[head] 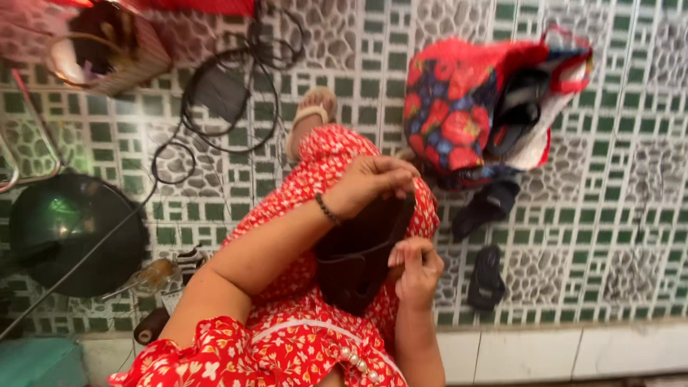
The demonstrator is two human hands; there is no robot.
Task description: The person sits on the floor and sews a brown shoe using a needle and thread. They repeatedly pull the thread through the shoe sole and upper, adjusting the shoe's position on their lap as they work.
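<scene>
Your left grip [376, 183] is pinching the upper edge of the black, curved fabric piece [358, 251], while your right grip [416, 266] is pressed together on its lower right edge, fingertips closed as if on something too fine to make out. The piece lies across your lap on the red floral dress [301, 337], held between both hands. A likely risk: the limp fabric could slide from the left pinch and drop to the green-and-white tiled floor [595, 236], near the small black cut pieces [487, 276] just right of the fabric.
</scene>
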